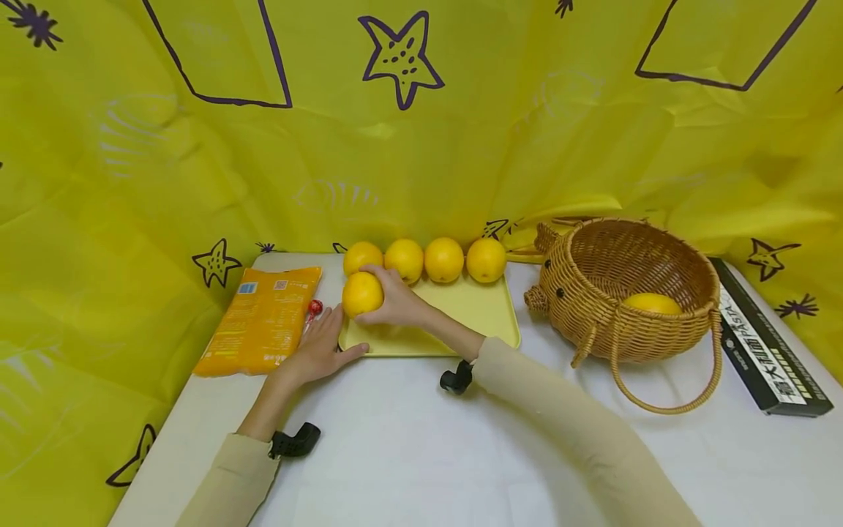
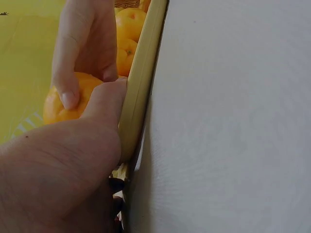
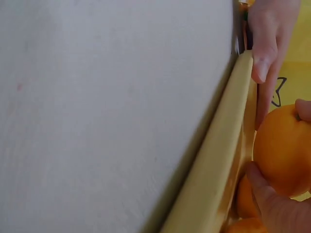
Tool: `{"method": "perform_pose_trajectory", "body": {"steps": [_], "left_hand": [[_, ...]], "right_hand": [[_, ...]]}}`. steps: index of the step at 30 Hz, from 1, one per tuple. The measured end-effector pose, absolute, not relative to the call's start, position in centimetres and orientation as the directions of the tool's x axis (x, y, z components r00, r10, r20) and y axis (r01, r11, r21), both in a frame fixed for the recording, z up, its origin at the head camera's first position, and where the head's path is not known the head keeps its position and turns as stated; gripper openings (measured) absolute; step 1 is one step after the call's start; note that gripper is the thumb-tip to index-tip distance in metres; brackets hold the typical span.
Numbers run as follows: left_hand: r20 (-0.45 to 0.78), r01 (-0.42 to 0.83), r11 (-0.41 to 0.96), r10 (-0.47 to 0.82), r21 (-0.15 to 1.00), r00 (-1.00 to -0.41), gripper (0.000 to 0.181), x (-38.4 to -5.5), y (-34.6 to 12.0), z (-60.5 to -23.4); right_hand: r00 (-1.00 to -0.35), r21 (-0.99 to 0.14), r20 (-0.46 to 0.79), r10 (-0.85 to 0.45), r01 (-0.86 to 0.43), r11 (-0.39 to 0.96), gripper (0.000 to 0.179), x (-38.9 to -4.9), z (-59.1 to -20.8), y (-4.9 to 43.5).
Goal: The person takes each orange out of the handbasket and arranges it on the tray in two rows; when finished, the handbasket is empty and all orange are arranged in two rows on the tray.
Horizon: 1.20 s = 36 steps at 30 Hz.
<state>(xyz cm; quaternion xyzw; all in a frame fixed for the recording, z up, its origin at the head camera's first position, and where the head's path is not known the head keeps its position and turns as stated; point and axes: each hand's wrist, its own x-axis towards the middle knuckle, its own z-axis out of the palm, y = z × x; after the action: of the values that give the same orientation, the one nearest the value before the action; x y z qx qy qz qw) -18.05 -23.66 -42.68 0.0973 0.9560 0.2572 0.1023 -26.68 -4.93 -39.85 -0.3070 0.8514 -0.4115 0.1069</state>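
My right hand [image 1: 395, 298] grips an orange [image 1: 362, 295] over the left part of a yellow tray [image 1: 454, 322]. In the right wrist view, thumb and fingers hold that orange [image 3: 284, 150] from two sides. Along the tray's far edge several more oranges [image 1: 444, 260] sit in a row. My left hand [image 1: 323, 348] lies at the tray's left end with its fingers straight and its thumb over the near rim. Seen from the left wrist, this hand [image 2: 63, 160] touches the tray rim [image 2: 141, 82], close to the held orange [image 2: 60, 104].
Left of the tray lie an orange packet [image 1: 260, 322] and a red-wrapped lollipop [image 1: 315, 307]. A pig-shaped wicker basket [image 1: 579, 307] stands at the right with a yellow-orange fruit [image 1: 652, 304] inside. Beside it is a black pasta box [image 1: 770, 351]. A yellow curtain [image 1: 461, 161] hangs behind.
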Motion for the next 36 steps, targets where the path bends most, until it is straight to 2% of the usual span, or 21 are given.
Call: {"method": "perform_pose_trajectory", "body": {"steps": [8, 13, 25, 36], "left_hand": [[-0.104, 0.167, 0.833, 0.258, 0.528, -0.96, 0.098, -17.9, -23.5, -42.6], [-0.126, 0.151, 0.845, 0.248, 0.513, -0.96, 0.1, -17.9, -23.5, -42.7], [-0.114, 0.169, 0.846, 0.26, 0.506, -0.959, 0.097, -17.8, -23.4, -42.5], [-0.111, 0.175, 0.844, 0.266, 0.507, -0.958, 0.095, -17.7, -23.4, -42.6]], "right_hand": [[-0.821, -0.767, 0.062, -0.568, -0.403, 0.499, 0.085, -26.3, -40.7, -6.3], [-0.837, -0.763, 0.064, -0.543, -0.392, 0.515, 0.085, -26.2, -41.0, -6.8], [-0.822, -0.765, 0.052, -0.567, -0.398, 0.507, 0.085, -26.5, -41.3, -6.5], [-0.82, -0.783, -0.003, -0.573, -0.354, 0.51, 0.09, -26.3, -40.9, -6.4]]}}
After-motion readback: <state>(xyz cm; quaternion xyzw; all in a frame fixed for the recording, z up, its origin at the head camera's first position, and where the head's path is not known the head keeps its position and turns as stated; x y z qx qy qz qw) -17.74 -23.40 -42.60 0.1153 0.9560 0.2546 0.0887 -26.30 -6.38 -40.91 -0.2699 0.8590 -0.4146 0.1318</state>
